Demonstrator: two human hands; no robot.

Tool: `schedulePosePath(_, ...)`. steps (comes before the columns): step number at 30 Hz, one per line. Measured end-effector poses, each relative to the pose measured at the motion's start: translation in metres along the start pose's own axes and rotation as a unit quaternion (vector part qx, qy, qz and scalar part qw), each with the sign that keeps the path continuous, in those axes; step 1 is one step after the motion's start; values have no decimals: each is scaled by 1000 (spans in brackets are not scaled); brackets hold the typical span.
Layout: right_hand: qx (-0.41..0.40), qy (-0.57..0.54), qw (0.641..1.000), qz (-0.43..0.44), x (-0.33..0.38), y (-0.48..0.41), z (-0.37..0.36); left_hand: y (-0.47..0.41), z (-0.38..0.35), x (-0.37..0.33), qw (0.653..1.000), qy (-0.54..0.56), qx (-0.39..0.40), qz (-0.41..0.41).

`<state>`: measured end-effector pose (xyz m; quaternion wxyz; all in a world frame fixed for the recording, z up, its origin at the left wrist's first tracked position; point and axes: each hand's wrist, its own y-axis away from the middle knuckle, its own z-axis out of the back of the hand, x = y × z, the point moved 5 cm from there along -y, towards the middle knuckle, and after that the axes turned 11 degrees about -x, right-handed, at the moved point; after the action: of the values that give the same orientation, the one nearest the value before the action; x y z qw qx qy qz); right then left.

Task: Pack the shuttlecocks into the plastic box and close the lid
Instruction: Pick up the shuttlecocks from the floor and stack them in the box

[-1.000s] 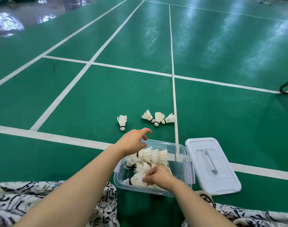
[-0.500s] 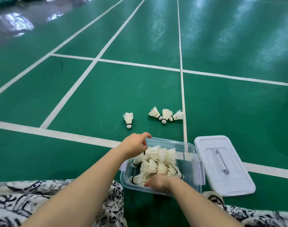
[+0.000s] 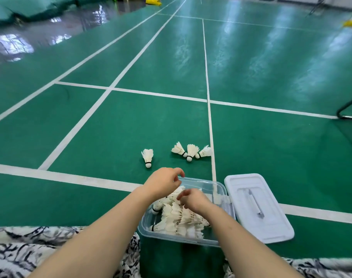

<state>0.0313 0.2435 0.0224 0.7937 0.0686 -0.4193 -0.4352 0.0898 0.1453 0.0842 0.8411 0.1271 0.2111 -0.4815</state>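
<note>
Shuttlecocks point(image 3: 177, 217) lie heaped, white feathers overlapping, inside the clear plastic box point(image 3: 171, 237), which sits on the green court floor point(image 3: 111, 127) just in front of the person's knees. Black-and-white patterned cloth point(image 3: 30, 247) covers those knees at the bottom edge.

Both bare forearms reach over the box. A second ago the right hand point(image 3: 193, 200) was low against the box's near wall, resting on the heap. Now it has lifted to the middle of the box, with its fingers loosely curled and nothing visibly held. The left hand point(image 3: 164, 182) still hovers over the far left rim, its fingers also loosely curled and empty. Judging from this, the last batch is settled in the box, and both hands are free to reach for the ones left outside.

Counted: one box and one white lid point(image 3: 257, 207). The lid lies flat on the floor, touching the box's right side and not yet fitted. The heap is too tangled to count, though two cork heads show at its left.

Beyond the box, four shuttlecocks remain on the floor. One point(image 3: 147, 156) lies alone to the left. A cluster of three point(image 3: 191, 151) lies to its right, beside a white court line.

Farther off are white court lines, a black metal frame point(image 3: 349, 109) at the right edge, a dark green net point(image 3: 20, 9) far left, and two yellow objects, too blurred to name.
</note>
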Motion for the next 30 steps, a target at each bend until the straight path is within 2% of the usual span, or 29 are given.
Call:
schedulePosePath(4,-39,-10,999,26,21,-6,14,-6,5,2,999,5,-41,20)
schedulePosePath(10,-96,45,994,36,35,-44,41,-39,6,22,992,17,-111,61)
schedulePosePath(13,-129,47,990,13,27,-78,55,-61,-1,52,983,27,-131,125)
schedulePosePath(17,-149,97,984,5,6,-126,61,-93,-23,103,957,42,-110,263)
schedulePosePath(20,-174,144,974,-11,-11,-168,76,-123,-42,138,946,12,-81,313)
schedulePosePath(26,-235,261,936,-18,-30,-243,100,-180,-74,184,949,-121,-21,291)
schedulePosePath(30,-206,274,939,-34,-33,-279,94,-214,-93,190,966,-110,39,232)
